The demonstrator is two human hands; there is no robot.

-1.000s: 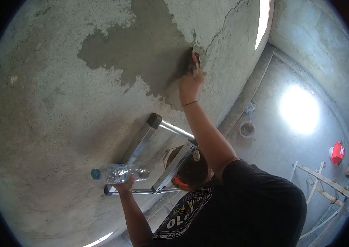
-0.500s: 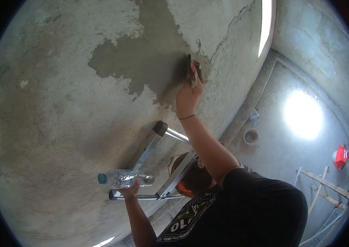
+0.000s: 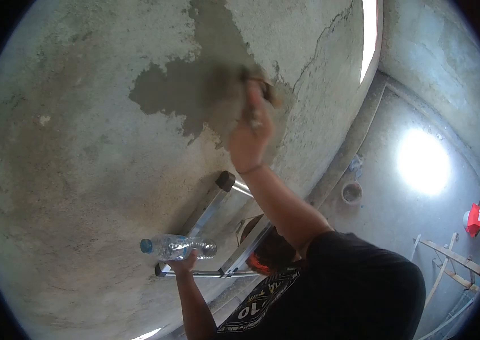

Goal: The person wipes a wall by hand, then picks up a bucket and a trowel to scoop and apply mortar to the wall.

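My right hand is closed round a hand tool, blurred by motion, at the wall. Around the tool lies a darker, smoother patch of damp-looking plaster. Lower left, my left hand grips a clear plastic bottle, tipped on its side with its blue cap pointing left. An aluminium ladder leans by the wall between the two hands, its upper end close to my right wrist.
A dark-haired head shows beside the ladder. On the floor are a bucket, a red object and a wooden frame. A crack runs along the wall near a bright opening.
My right hand and its tool have shifted slightly left along the wall. My left hand still holds the bottle. The whole view has moved a little.
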